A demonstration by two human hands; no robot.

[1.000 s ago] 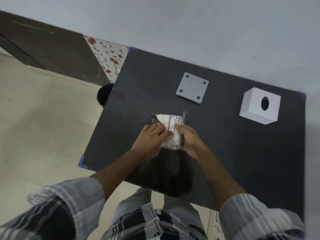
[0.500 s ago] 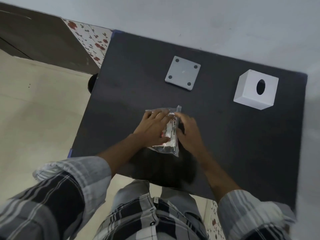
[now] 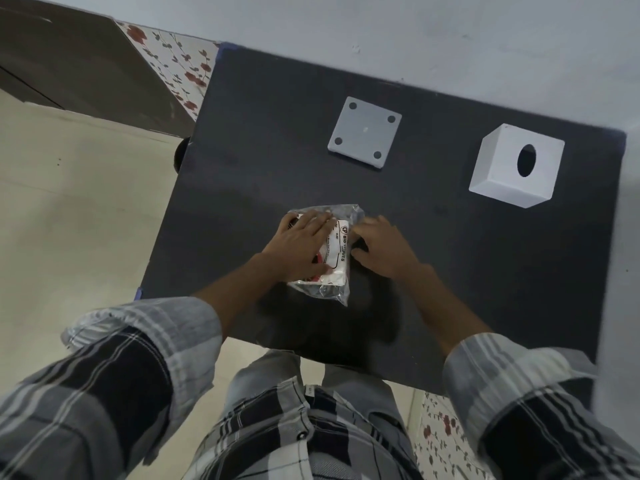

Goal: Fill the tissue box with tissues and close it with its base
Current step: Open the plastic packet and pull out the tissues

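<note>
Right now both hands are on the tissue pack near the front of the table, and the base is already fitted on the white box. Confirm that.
Not quite. In the head view the base lies flat on the table by itself, apart from the white box, to its left. The rest holds: the left hand and right hand are both on the tissue pack near the front of the table.

The only readable print is on the clear tissue packet (image 3: 334, 258) lying on the worktop (image 3: 450, 254): bold dark letters beside a small emblem, "BIO" and then a word ending "UES", running sideways toward six o'clock. Finer lines beside it are too small to read.
</note>
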